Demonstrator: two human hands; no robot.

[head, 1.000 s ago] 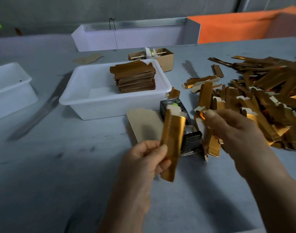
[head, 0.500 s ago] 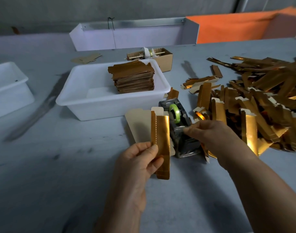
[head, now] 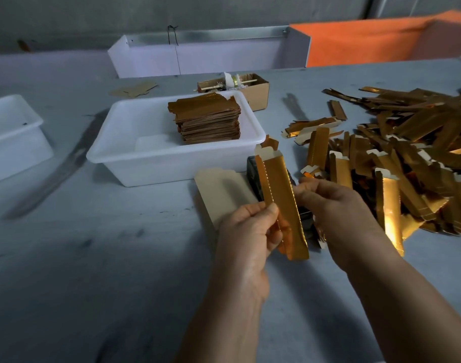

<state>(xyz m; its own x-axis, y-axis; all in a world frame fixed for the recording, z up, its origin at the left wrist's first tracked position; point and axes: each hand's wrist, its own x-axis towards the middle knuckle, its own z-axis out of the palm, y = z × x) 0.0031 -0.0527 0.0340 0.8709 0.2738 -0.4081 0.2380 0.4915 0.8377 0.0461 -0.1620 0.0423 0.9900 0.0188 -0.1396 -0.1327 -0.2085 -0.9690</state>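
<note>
One long gold sleeve [head: 281, 203], scalloped edges, white top flap; left hand [head: 246, 231] pinches it; right hand [head: 331, 205]: hold unclear.

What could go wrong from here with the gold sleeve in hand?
1. The left hand pinches the long gold foil carton sleeve low on one edge; its free upper end could twist or crease.
2. The right hand is at the sleeve's other edge, close to the black tape dispenser; it could knock it.
</note>
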